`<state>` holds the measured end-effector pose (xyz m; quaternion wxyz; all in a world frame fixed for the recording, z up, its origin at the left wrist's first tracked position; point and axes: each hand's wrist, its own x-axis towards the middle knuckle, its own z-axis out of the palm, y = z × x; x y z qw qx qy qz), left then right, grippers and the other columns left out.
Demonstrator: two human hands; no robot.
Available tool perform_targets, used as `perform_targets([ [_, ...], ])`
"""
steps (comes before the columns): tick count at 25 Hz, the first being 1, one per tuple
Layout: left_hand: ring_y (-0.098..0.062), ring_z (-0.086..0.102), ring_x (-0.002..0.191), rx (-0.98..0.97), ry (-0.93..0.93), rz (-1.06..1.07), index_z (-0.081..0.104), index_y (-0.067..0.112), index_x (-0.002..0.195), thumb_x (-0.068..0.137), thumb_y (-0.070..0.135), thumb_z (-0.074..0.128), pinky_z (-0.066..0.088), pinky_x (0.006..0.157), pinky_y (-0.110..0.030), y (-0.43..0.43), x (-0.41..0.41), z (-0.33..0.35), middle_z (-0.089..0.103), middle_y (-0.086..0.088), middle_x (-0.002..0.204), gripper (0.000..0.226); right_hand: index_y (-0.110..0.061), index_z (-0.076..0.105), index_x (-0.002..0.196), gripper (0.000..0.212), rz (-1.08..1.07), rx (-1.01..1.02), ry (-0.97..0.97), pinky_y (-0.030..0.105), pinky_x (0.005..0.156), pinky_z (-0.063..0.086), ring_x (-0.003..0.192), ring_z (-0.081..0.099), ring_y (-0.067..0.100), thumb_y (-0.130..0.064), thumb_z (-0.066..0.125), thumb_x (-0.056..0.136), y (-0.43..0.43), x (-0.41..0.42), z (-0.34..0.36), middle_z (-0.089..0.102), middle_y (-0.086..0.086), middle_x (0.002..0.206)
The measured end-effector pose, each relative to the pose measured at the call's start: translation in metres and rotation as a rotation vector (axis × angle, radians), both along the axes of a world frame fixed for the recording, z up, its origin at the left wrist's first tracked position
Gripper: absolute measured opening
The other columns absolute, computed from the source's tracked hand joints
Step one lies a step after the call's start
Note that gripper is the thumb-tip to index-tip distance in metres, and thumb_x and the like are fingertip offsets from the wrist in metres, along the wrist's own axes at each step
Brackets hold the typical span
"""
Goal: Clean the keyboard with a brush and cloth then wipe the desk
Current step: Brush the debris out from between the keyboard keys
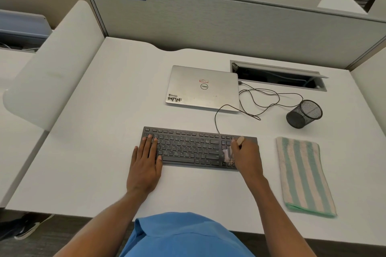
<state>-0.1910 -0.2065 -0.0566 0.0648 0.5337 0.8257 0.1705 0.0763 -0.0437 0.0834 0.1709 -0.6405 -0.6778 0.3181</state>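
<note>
A black keyboard [188, 147] lies flat on the white desk [94, 152], its cable running back toward the laptop. My left hand [145, 162] rests flat on the keyboard's left end, fingers spread over the keys. My right hand [247, 155] is closed around a brush [240, 141]; its pale wooden handle sticks up above my fingers and the blurred bristles touch the keys near the number pad. A folded cloth [302, 175] with green and cream stripes lies on the desk to the right of the keyboard, untouched.
A closed silver laptop [203, 88] sits behind the keyboard, with loose black cables [269, 100] trailing right. A black mesh pen cup [304, 113] lies tipped on its side. An open cable tray [277, 76] is set in the desk. Grey partition [229, 23] at the back.
</note>
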Motion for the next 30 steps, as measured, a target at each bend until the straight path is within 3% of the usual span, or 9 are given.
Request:
perform_targets([
  [2,-0.017,0.004,0.164,-0.005,-0.003,-0.003,0.024,0.015,0.168,0.108,0.038,0.027,0.017,0.131,-0.05,0.0,0.0,0.0,0.015,-0.002,0.177,0.065,-0.002,0.056,0.07,0.042,-0.01,0.05,0.072,0.027,0.049,0.038,0.053,0.051,0.018,-0.026,0.05,0.103,0.004,-0.003,0.001,0.057,0.0,0.056],
  [5,-0.016,0.003,0.164,-0.006,-0.001,-0.001,0.022,0.015,0.168,0.108,0.038,0.027,0.016,0.132,-0.049,0.0,0.0,0.0,0.014,-0.001,0.177,0.064,-0.013,0.059,0.068,0.038,0.025,0.071,0.129,0.014,0.046,0.035,0.05,0.051,0.003,-0.024,0.052,0.103,0.001,-0.013,0.005,0.055,-0.013,0.055],
  [8,-0.016,0.003,0.164,-0.006,0.001,-0.002,0.022,0.015,0.168,0.108,0.038,0.026,0.015,0.132,-0.049,0.0,0.0,0.001,0.014,-0.001,0.177,0.064,-0.025,0.05,0.058,0.045,0.054,0.058,0.078,0.014,0.046,0.036,0.047,0.048,0.005,-0.022,0.052,0.103,-0.008,-0.012,0.0,0.051,-0.014,0.052],
  [11,-0.016,0.003,0.164,-0.011,0.006,-0.004,0.021,0.015,0.168,0.108,0.039,0.025,0.015,0.132,-0.049,0.0,0.0,0.0,0.014,-0.001,0.177,0.065,-0.018,0.048,0.058,0.045,0.059,0.014,0.002,0.022,0.048,0.032,0.053,0.048,0.016,-0.023,0.053,0.103,-0.008,-0.001,-0.008,0.054,-0.004,0.055],
  [14,-0.016,0.002,0.164,-0.014,0.002,-0.001,0.021,0.016,0.168,0.108,0.039,0.026,0.015,0.132,-0.049,0.0,0.0,0.001,0.013,-0.001,0.177,0.065,-0.009,0.057,0.066,0.041,0.042,-0.008,0.039,0.033,0.053,0.04,0.056,0.054,0.02,-0.028,0.053,0.102,0.001,0.0,-0.007,0.061,0.005,0.06],
  [19,-0.015,0.001,0.164,-0.017,0.001,-0.005,0.02,0.016,0.169,0.109,0.04,0.025,0.014,0.132,-0.048,0.0,0.001,0.001,0.012,0.0,0.177,0.065,-0.015,0.054,0.062,0.042,0.06,0.051,0.065,0.021,0.047,0.033,0.051,0.048,0.011,-0.024,0.052,0.102,-0.004,-0.007,-0.002,0.058,-0.003,0.056],
  [21,-0.015,0.001,0.164,-0.02,0.004,-0.002,0.02,0.016,0.169,0.109,0.04,0.024,0.014,0.132,-0.048,-0.001,0.0,0.001,0.012,-0.001,0.177,0.065,-0.021,0.05,0.059,0.044,0.074,0.041,0.039,0.024,0.048,0.031,0.053,0.047,0.014,-0.023,0.054,0.102,-0.011,-0.002,-0.006,0.055,-0.005,0.055],
  [26,-0.015,0.0,0.164,-0.014,0.003,-0.001,0.019,0.016,0.169,0.109,0.04,0.024,0.014,0.132,-0.048,-0.001,0.0,0.001,0.011,0.0,0.177,0.065,-0.004,0.058,0.069,0.039,0.089,-0.051,-0.029,0.032,0.053,0.035,0.056,0.051,0.02,-0.026,0.056,0.101,-0.007,0.016,0.006,0.059,0.006,0.06],
  [30,-0.016,0.004,0.164,0.002,0.007,-0.003,0.022,0.015,0.168,0.108,0.038,0.026,0.015,0.131,-0.049,-0.001,0.0,0.0,0.014,-0.002,0.177,0.064,-0.006,0.068,0.082,0.027,0.133,-0.013,-0.021,0.032,0.059,0.045,0.066,0.059,0.025,-0.026,0.059,0.098,0.006,0.01,0.028,0.068,0.008,0.072],
])
